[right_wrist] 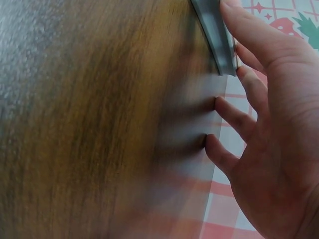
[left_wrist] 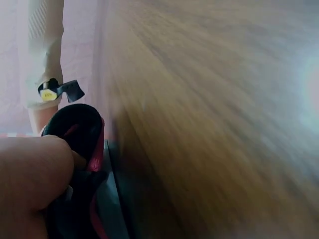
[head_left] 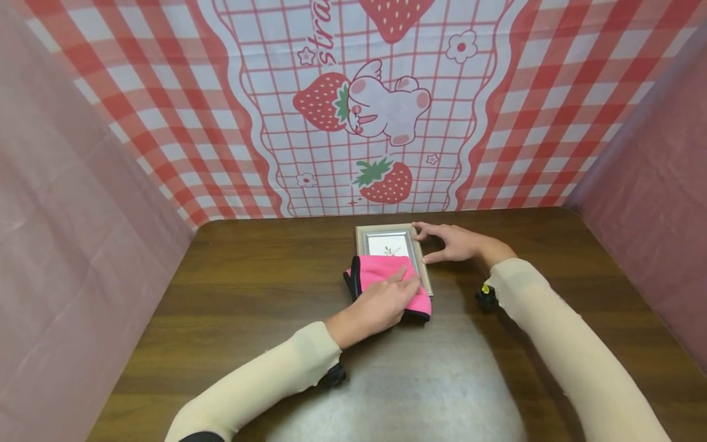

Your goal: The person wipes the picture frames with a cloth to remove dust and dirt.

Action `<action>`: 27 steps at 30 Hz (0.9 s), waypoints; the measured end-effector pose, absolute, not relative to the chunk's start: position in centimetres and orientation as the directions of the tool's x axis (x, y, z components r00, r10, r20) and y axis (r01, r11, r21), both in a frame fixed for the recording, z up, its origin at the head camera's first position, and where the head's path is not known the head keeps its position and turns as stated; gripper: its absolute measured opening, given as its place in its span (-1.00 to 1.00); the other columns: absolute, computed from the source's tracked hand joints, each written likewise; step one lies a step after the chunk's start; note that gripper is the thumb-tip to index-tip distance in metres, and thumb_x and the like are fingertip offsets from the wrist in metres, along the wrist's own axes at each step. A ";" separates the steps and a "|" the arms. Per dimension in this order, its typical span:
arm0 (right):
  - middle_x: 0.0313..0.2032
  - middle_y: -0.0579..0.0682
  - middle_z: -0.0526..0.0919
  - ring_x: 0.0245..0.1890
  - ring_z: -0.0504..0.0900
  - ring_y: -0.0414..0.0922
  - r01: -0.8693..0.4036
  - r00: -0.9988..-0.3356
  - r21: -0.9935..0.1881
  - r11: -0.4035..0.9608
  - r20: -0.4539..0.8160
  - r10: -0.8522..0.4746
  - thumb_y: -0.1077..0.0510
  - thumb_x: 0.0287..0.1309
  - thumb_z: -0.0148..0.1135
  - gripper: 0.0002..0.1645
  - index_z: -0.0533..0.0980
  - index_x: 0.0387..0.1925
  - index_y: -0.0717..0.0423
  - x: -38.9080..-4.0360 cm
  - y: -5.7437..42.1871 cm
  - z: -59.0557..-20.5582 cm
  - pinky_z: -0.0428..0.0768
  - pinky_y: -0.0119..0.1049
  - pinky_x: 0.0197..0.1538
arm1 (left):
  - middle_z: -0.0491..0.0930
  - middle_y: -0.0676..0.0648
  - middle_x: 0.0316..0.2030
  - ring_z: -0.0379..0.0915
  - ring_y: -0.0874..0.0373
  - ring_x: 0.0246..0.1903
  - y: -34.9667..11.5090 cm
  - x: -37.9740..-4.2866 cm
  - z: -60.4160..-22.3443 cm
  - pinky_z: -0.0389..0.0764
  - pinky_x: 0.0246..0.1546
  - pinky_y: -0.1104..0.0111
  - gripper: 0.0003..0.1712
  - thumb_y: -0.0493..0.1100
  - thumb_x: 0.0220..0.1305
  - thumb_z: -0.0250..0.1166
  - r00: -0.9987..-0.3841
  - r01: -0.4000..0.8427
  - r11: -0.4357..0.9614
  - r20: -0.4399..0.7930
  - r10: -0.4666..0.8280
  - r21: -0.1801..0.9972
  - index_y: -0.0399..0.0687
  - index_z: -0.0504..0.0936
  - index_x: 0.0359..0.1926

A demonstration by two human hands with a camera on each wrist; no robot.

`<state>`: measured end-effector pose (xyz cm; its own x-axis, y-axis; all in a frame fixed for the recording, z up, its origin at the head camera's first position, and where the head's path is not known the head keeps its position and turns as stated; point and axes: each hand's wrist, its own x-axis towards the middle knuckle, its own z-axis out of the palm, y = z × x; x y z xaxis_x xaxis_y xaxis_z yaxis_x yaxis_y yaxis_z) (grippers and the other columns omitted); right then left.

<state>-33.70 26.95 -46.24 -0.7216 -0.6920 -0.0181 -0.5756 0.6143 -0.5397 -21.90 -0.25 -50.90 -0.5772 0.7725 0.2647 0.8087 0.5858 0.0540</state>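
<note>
A picture frame with a pale border, a silvery inner edge and a plant print lies on the table. Folded over its lower part is a pink cloth with black edging. My left hand presses on that cloth from above, fingers stretched across it; its thumb is hidden in the head view. At the frame's upper right corner, my right hand grips the edge between thumb and index finger. In the right wrist view, the other fingers of the right hand touch down beside the frame's corner.
The brown wooden table ends at a red-and-white checked backdrop printed with strawberries. Pink drapes hang on both sides. A black wrist device sits under the right cuff.
</note>
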 end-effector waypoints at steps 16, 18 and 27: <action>0.45 -0.01 0.75 0.64 0.47 0.26 -0.579 -0.731 -0.523 0.626 -0.008 -0.682 -0.24 0.40 0.56 0.14 0.22 0.78 -0.01 -35.4 27.3 -48.8 0.42 0.38 0.63 | 0.28 -0.17 0.76 0.21 -0.25 0.76 -0.4 -19.7 -48.3 0.39 0.70 -0.18 -0.22 0.18 0.53 0.48 -0.646 0.762 0.647 0.047 0.762 -0.029 0.34 0.49 0.66; 0.48 0.06 0.71 0.66 0.42 0.30 -0.551 -0.743 -0.520 0.652 -0.050 -0.667 -0.16 0.43 0.55 0.13 0.20 0.78 0.08 -34.2 26.5 -47.0 0.37 0.43 0.65 | 0.24 -0.21 0.77 0.23 -0.27 0.75 -0.9 -19.1 -47.4 0.43 0.69 -0.12 -0.19 0.16 0.53 0.48 -0.647 0.762 0.647 0.023 0.762 -0.024 0.40 0.43 0.70; 0.47 0.17 0.71 0.61 0.45 0.42 -0.571 -0.717 -0.548 0.612 -0.029 -0.696 -0.27 0.38 0.53 0.19 0.21 0.76 0.16 -33.7 26.9 -46.2 0.42 0.52 0.56 | 0.38 -0.22 0.71 0.44 -0.17 0.66 -1.3 -20.1 -49.9 0.66 0.53 0.10 -0.07 0.04 0.41 0.59 -0.617 0.781 0.622 0.087 0.782 -0.049 0.44 0.41 0.70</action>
<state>-33.67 26.91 -46.21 -0.7172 -0.6963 -0.0295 -0.5712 0.6115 -0.5475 -20.11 -1.28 -49.92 -0.6171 0.7820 0.0871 0.7815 0.6221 -0.0485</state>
